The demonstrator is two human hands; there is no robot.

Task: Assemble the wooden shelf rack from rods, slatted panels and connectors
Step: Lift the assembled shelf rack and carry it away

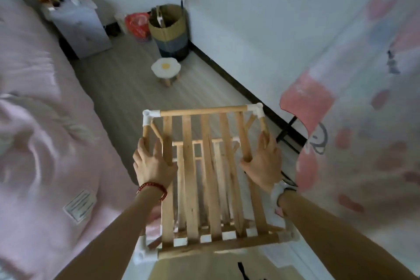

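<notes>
The wooden shelf rack (210, 179) fills the middle of the head view, its top slatted panel facing me. A far rod (202, 111) joins two white corner connectors (147, 116) (256, 109); another white connector (145, 254) sits at the near left corner. A lower slatted panel shows through the gaps. My left hand (152, 163) wraps the left side rod and outer slat. My right hand (263, 161) wraps the right side rod and outer slat. Both hands hold the rack above the floor.
A pink bed (45, 132) lies along the left. A patterned pink fabric (363, 120) hangs at the right. On the wooden floor ahead stand a small egg-shaped stool (166, 68), a woven basket (170, 29), a red bag (137, 25) and a grey nightstand (79, 27).
</notes>
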